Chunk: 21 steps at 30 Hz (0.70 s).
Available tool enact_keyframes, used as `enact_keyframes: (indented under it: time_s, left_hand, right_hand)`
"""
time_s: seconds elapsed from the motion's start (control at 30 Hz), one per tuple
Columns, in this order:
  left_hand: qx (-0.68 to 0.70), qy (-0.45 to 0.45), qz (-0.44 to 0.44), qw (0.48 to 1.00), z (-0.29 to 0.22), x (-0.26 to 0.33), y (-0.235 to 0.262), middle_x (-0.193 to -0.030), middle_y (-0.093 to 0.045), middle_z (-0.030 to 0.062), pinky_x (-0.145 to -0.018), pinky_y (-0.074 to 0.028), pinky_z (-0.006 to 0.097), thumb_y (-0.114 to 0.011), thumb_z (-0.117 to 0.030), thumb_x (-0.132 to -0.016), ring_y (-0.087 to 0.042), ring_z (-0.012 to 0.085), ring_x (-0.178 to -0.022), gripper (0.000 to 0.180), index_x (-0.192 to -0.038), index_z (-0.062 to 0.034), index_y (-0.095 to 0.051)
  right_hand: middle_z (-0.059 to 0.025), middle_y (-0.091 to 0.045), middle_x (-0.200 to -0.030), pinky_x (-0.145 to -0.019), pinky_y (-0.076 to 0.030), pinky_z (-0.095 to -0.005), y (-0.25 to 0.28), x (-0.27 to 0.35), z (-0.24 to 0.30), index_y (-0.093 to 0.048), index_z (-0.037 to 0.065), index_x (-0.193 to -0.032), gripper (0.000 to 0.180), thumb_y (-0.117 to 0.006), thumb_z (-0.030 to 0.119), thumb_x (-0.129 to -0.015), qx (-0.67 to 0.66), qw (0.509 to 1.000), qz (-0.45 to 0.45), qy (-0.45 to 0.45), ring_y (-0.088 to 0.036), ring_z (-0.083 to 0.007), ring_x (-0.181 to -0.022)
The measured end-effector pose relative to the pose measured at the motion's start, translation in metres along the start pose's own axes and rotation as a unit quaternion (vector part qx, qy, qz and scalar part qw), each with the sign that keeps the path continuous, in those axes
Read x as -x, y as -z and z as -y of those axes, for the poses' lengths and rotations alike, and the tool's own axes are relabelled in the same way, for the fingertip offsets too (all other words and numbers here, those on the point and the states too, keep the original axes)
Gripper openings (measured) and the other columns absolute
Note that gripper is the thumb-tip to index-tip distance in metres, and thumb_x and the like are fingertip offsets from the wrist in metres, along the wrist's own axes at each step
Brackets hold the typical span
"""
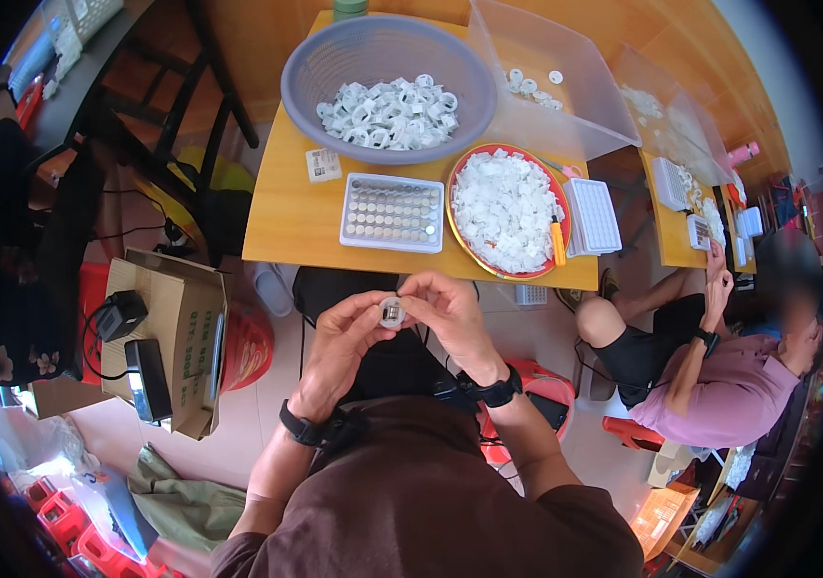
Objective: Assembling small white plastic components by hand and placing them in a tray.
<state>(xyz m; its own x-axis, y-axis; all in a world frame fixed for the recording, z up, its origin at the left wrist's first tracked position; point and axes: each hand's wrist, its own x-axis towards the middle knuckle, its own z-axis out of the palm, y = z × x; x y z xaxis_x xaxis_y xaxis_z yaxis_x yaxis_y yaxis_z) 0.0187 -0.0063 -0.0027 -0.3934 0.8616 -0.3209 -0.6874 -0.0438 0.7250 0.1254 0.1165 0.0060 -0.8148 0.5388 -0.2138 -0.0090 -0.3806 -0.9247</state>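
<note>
Over my lap, just off the table's near edge, I hold a small round white plastic part with metal pieces showing inside it. The fingers of my left hand pinch its left side. From the right, the fingertips of my right hand close on its edge. A white tray on the table ahead bears rows of small round silvery pieces. Beside it, a red-rimmed plate is heaped with small white pieces. An orange cutter knife lies on the plate's right rim.
Behind the tray stands a grey basket of white plastic rings. A clear bin holds a few white discs. Stacked white trays sit at right. An open carton stands left; another person sits at right.
</note>
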Motion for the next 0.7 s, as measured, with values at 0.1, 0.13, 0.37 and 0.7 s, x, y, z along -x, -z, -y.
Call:
enact_keyframes:
  time_s: [0.1, 0.13, 0.37, 0.7]
  left_hand:
    - [0.027, 0.016, -0.006, 0.999, 0.001, -0.003, -0.002, -0.099, -0.063, 0.0082, -0.076, -0.05, 0.024, -0.054, -0.011, -0.09, -0.061, 0.0139, -0.085, 0.024, -0.109, 0.0016, -0.058]
    - [0.025, 0.018, -0.009, 0.999, 0.003, -0.004, -0.002, -0.1, -0.063, 0.0083, -0.076, -0.05, 0.024, -0.054, -0.012, -0.09, -0.061, 0.0138, -0.086, 0.024, -0.109, 0.0013, -0.058]
    - [-0.01, -0.001, -0.007, 1.0, 0.013, -0.005, 0.007, -0.1, -0.063, 0.0086, -0.075, -0.05, 0.025, -0.054, -0.011, -0.09, -0.061, 0.0137, -0.084, 0.023, -0.109, 0.0007, -0.058]
    - [0.006, 0.001, 0.002, 1.0, 0.01, -0.009, 0.01, -0.101, -0.062, 0.013, -0.073, -0.052, 0.024, -0.051, -0.015, -0.091, -0.063, 0.0165, -0.083, 0.026, -0.113, -0.001, -0.056]
  right_hand:
    - [-0.0015, -0.057, -0.077, -0.063, -0.05, -0.0195, -0.004, 0.005, 0.001, -0.055, 0.001, -0.092, 0.015, -0.064, -0.001, -0.079, 0.018, 0.999, -0.019, 0.023, -0.056, -0.0065, -0.069]
    - [-0.0013, -0.057, -0.077, -0.064, -0.05, -0.0194, -0.005, 0.008, -0.002, -0.055, 0.001, -0.092, 0.016, -0.064, -0.001, -0.08, 0.053, 0.997, -0.03, 0.047, -0.056, -0.0063, -0.068]
    - [-0.0019, -0.057, -0.079, -0.063, -0.049, -0.0185, -0.006, 0.007, -0.021, -0.052, 0.001, -0.096, 0.018, -0.061, -0.002, -0.081, 0.088, 0.993, -0.063, 0.048, -0.057, -0.007, -0.071]
    - [-0.0137, -0.058, -0.075, -0.058, -0.045, -0.0321, 0.083, -0.01, 0.01, -0.062, 0.0, -0.085, 0.009, -0.058, 0.0, -0.077, 0.432, 0.826, -0.307, 0.192, -0.058, -0.0252, -0.065]
